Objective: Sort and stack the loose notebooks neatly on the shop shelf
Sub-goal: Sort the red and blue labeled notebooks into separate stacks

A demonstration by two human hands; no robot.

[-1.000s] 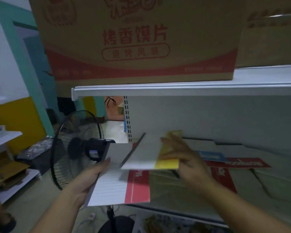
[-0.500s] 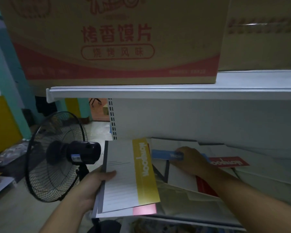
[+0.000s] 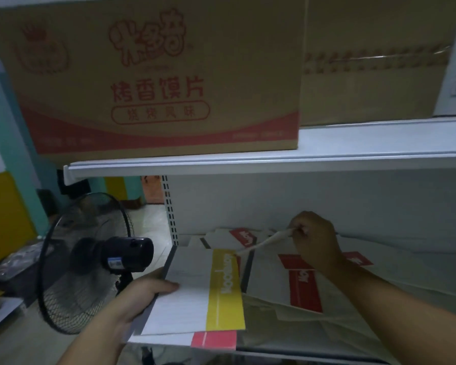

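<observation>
The left hand (image 3: 140, 293) grips a small stack of notebooks by its left edge. The thumb lies across the top cover and the fingers are hidden beneath. On top is the yellow-banded notebook (image 3: 192, 293), its ruled white cover facing up. Under it only a strip of white and the corner of a red-banded notebook (image 3: 213, 339) stick out (how many lie in the stack cannot be told). The stack is held at the front left end of the lower shelf (image 3: 300, 354), partly over the loose notebooks (image 3: 304, 288) strewn there. These overlap at odd angles, white covers with red bands, and their far edges are lost in shadow and blur.

Further in, the right hand (image 3: 316, 241) has its fingers curled and pinches the raised edge of a thin notebook (image 3: 265, 241). This one is seen almost edge-on, so its band colour does not show. Its lower end comes down just beside the top of the yellow band. The right forearm crosses the pile and covers part of it.

Above, the upper shelf board (image 3: 248, 160) carries a printed cardboard carton (image 3: 156, 75) and a plainer taped carton (image 3: 374, 64), both cut off by the top of the view. Left of the shelving stands a black fan (image 3: 90, 262), its base out of sight.
</observation>
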